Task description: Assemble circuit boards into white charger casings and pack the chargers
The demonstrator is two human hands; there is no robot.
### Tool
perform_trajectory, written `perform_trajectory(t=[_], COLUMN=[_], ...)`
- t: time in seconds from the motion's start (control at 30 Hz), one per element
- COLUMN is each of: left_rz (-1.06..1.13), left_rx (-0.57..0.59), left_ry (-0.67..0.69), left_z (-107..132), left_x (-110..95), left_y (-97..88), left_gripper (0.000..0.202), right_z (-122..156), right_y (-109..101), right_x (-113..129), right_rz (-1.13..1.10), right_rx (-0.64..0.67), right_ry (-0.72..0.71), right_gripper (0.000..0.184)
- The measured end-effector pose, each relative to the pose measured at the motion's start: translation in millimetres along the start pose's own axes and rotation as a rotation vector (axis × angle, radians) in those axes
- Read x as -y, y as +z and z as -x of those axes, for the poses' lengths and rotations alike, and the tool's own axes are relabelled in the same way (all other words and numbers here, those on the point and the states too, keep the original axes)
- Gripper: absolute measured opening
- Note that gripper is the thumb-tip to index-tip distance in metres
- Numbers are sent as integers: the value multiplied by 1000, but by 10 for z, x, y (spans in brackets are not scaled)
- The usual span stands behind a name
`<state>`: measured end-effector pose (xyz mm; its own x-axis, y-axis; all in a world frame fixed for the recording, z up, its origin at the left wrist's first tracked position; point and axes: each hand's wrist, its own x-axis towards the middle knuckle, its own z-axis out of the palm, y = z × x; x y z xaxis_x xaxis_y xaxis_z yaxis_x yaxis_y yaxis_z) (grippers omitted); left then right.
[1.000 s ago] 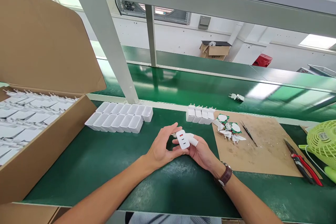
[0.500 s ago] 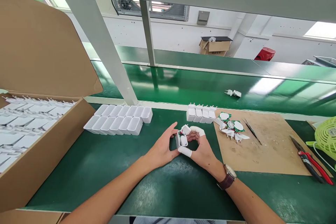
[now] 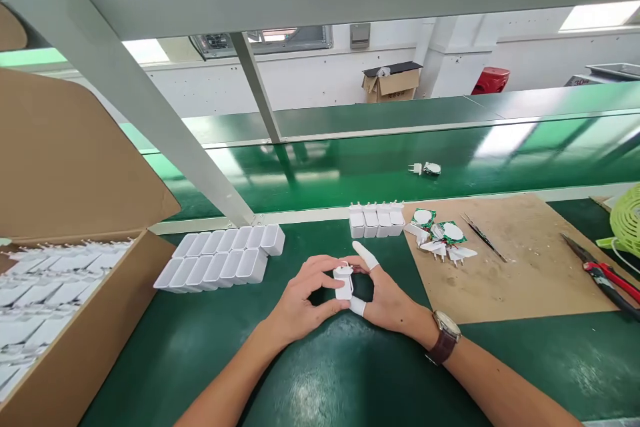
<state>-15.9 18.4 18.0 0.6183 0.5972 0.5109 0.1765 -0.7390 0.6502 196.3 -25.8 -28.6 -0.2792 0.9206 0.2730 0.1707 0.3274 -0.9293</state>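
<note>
Between my two hands, above the green bench, is a small white plug adapter housing (image 3: 343, 285). My left hand (image 3: 307, 293) grips it from the left, with the thumb low and the fingers over its side and top. On the other side my right hand (image 3: 383, 290) holds it with thumb and fingers; white covers sit on the thumb and one finger, and that finger sticks up. Fingers hide part of the housing and its inside. Beyond my hands stands a row of white adapters with pins (image 3: 376, 220). Open white housings (image 3: 220, 260) are lined up in two rows to the left.
A cardboard box (image 3: 130, 307) full of white plug parts stands at left. On a brown board (image 3: 480, 287) lie circuit boards with plug pieces (image 3: 440, 233) and tweezers (image 3: 484, 238). Red-handled pliers (image 3: 607, 277) and a green fan (image 3: 625, 220) are at right. One plug assembly (image 3: 425, 169) lies on the far green surface.
The housing has turned in my hands, and its open inside no longer faces me. My left fingers have closed over it, and my right covered finger has lifted. The camera view has shifted.
</note>
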Motion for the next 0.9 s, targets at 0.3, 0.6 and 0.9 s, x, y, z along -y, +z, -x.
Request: perform_trajectory(t=[0.3, 0.6, 0.9], left_rz=[-171, -264, -205], left_rx=[-52, 53, 213], left_ry=[26, 7, -238], left_z=[-3, -22, -41], left_x=[-37, -103, -156], left_y=[44, -10, -41], left_gripper=[21, 18, 14], right_z=[-7, -18, -26], right_y=[24, 13, 5], right_x=[-18, 38, 53], right_rz=[17, 13, 100], right_rx=[-12, -33, 0], right_ry=[48, 40, 84], right_gripper=[96, 95, 92])
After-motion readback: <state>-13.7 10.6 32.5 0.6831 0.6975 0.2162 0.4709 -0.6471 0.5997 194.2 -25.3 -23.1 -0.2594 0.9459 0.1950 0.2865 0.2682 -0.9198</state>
